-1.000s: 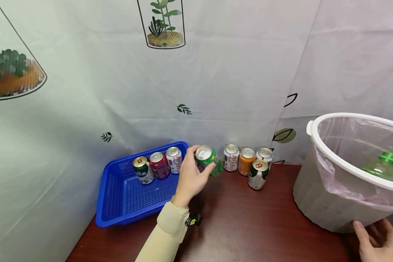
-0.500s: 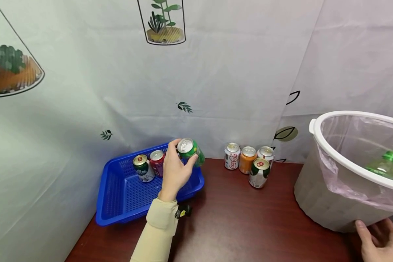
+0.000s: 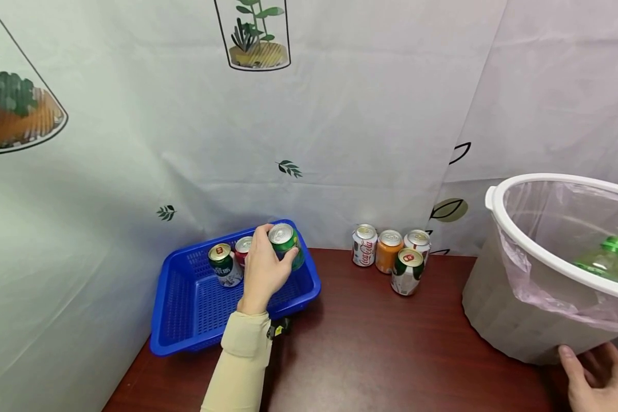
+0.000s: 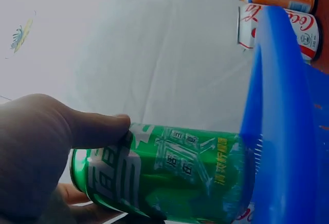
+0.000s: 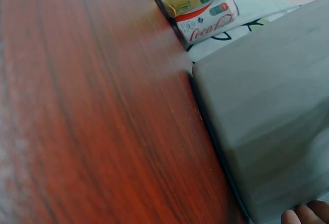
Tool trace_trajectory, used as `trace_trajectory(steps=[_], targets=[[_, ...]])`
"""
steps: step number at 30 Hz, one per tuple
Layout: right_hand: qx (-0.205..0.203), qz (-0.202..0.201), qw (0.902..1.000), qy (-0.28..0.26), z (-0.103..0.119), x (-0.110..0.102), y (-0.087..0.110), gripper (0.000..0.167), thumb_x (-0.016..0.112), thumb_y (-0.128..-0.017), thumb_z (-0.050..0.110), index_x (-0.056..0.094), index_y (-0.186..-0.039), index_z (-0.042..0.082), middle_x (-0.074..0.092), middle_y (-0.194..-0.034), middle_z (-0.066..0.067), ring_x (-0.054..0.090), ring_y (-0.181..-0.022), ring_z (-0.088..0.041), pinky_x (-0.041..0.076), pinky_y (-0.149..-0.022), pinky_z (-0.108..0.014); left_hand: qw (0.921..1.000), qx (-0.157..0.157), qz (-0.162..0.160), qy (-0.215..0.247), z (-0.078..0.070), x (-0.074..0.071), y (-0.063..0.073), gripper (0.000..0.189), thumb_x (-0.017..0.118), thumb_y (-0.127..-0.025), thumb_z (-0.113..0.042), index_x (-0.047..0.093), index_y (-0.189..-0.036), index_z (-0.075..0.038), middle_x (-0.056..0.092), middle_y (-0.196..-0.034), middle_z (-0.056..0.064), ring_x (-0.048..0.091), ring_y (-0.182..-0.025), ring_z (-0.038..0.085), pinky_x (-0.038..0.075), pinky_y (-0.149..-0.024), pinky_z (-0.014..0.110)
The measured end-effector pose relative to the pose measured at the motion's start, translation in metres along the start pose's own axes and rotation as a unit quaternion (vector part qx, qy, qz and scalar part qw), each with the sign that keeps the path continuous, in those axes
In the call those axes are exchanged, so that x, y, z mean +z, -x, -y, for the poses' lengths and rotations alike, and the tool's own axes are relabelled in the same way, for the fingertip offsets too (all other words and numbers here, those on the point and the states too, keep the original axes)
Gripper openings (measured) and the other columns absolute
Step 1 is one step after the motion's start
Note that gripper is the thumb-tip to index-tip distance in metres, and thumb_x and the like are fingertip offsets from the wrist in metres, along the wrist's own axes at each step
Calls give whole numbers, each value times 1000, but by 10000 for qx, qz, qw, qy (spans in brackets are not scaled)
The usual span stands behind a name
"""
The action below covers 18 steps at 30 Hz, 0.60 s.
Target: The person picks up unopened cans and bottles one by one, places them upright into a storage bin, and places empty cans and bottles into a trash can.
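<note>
My left hand [image 3: 264,269] grips a green soda can [image 3: 282,236] near its top, over the right back part of the blue basket [image 3: 159,303]. In the left wrist view the can's [image 4: 180,175] lower end overlaps the basket rim [image 4: 285,131], thumb on one side and fingers on the other. Inside the basket stand a green-and-white can [image 3: 225,266] and a red can [image 3: 242,247], partly covered by my hand. At far right my right hand [image 3: 599,377] holds the lower edge of a grey trash bin [image 3: 515,309], thumb against its wall; only fingertips [image 5: 306,215] show in the right wrist view.
Against the cloth backdrop stand a Coca-Cola can [image 3: 364,246], an orange can [image 3: 389,253] and a white can [image 3: 417,242], with a green-and-white can [image 3: 407,274] in front. A green-capped bottle [image 3: 610,257] lies inside the lined bin. The table [image 3: 371,355] is dark red wood.
My left hand has carried the green can leftward from beside the basket to over its right back part, and lowered it. The right hand stays at the bin.
</note>
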State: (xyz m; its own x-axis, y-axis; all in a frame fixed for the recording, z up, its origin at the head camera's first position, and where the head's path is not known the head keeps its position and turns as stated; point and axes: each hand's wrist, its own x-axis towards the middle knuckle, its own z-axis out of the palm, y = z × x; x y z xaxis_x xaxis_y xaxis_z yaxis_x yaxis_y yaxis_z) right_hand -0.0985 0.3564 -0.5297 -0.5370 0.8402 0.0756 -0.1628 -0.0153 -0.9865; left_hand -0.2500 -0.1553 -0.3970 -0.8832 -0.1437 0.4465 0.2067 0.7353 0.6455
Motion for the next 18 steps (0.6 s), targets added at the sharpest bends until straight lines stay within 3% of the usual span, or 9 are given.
trace_trajectory(steps=[10,14,18], targets=[[-137,-21,9998,-137,-1,1,2,67,75,-84,-2,56,-147,14,67,-128,13,64,-100,12,43,-79,1,9963,-220,690,-462,16,7,-4,74,81,-87,-29,45,-147,-4,56,-135,18,61,-120,40,48,-105,56],[-101,52,9997,201,2,1,2,68,74,-87,1,52,-150,15,61,-146,9,62,-105,13,42,-80,2,9933,-296,775,-804,24,12,-5,75,84,-84,-29,48,-146,-5,59,-136,18,63,-120,41,49,-103,58],[-44,62,9988,494,4,1,4,69,73,-89,3,50,-152,17,55,-154,3,60,-108,14,41,-81,2,9900,-329,748,-1150,29,15,-4,74,87,-80,-29,53,-143,-10,63,-135,15,65,-117,42,51,-97,59]])
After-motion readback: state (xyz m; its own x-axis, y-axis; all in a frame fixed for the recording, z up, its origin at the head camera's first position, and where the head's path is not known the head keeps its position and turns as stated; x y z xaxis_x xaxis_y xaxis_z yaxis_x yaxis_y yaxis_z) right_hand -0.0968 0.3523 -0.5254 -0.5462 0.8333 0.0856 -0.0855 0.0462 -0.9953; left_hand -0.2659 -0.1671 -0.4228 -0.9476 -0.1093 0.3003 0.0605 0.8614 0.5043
